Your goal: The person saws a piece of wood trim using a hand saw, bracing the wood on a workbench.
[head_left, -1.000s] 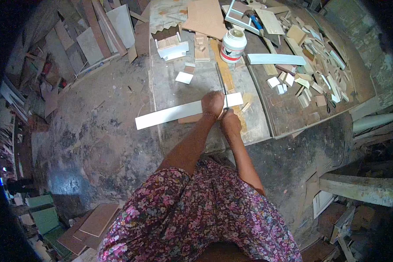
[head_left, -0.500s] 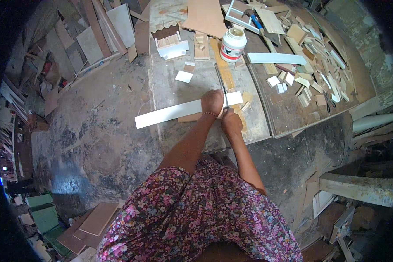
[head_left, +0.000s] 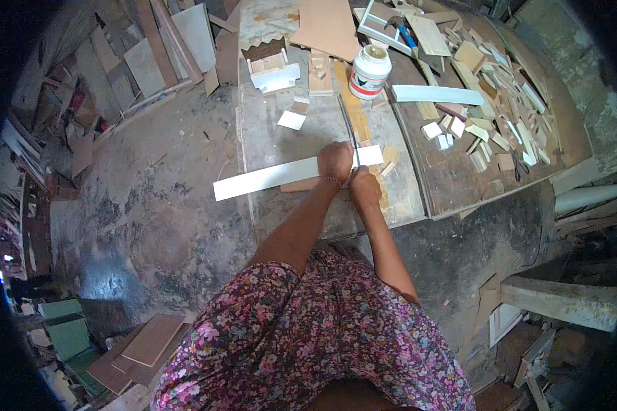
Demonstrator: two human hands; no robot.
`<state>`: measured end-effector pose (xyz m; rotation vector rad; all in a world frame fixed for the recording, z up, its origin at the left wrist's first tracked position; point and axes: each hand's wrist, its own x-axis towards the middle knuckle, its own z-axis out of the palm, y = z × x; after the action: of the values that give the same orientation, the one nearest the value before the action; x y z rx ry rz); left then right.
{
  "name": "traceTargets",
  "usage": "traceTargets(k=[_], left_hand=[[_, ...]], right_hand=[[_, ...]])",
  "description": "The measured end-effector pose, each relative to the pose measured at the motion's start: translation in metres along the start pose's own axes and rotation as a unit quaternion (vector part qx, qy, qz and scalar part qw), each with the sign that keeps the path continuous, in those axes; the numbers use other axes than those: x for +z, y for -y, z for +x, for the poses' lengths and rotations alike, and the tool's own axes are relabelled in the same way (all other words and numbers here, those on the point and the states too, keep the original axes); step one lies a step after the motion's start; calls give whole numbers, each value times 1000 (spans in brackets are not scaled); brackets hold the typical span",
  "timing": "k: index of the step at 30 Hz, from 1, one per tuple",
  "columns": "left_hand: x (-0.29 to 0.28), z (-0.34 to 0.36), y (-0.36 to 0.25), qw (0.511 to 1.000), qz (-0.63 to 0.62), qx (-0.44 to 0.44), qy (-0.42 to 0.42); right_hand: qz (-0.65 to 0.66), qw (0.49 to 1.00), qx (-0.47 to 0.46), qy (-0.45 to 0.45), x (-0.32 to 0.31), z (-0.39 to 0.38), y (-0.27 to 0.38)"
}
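My left hand (head_left: pixel 335 162) is closed over a long white strip (head_left: pixel 264 179), pressing it on a wooden board (head_left: pixel 297 186). Just beside that fist, a long thin dark metal blade or straightedge (head_left: pixel 346 112) crosses the strip. My right hand (head_left: pixel 365 188), lower and to the right, is closed on the near end of a thin tool along that line; its exact shape is hidden by the fingers. Small square offcuts (head_left: pixel 292 120) lie beyond my left hand, and slim wood slivers (head_left: pixel 388 169) beside the strip's right end.
The worktable (head_left: pixel 281 226) bears a white tub (head_left: pixel 369 79) with a red band, a small wooden piece (head_left: pixel 271 77), a blue-handled hammer (head_left: pixel 407 36), scissors (head_left: pixel 519 170) and piled offcuts (head_left: pixel 493 96). Boards lean at upper left (head_left: pixel 144 68); panels lie at lower left (head_left: pixel 147 342).
My hands remain at the same spot on the strip, with the right hand shifting very slightly along the crossing blade. The whole view has moved slightly.
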<state>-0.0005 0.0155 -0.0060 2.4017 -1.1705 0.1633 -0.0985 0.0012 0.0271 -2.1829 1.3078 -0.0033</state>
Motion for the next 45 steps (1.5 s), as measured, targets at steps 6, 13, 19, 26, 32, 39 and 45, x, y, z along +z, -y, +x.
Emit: traceTargets(k=[6,13,19,26,32,39,45], left_hand=[[-1,-1,0,1000,22,-2,-14],[2,-1,-1,1000,17,-4,-22],[2,-1,1,1000,29,-8,8],[-4,-1,-1,1000,12,-17,4],[-3,-1,0,999,35,-5,8],[0,0,1,999,17,11,40],[-1,0,1,999,36,26,30]], right_hand=[[-3,1000,-2,-1,0,-13,-3],[-1,999,-27,-19,3,-16,-9],[-22,999,-18,-22,7,-3,-5],[-20,1000,-12,-19,6,-2,-5],[17,1000,-21,-13,0,-15,-4],[21,999,-28,-35,6,-10,-10],[7,999,-24,-42,7,-5,-8]])
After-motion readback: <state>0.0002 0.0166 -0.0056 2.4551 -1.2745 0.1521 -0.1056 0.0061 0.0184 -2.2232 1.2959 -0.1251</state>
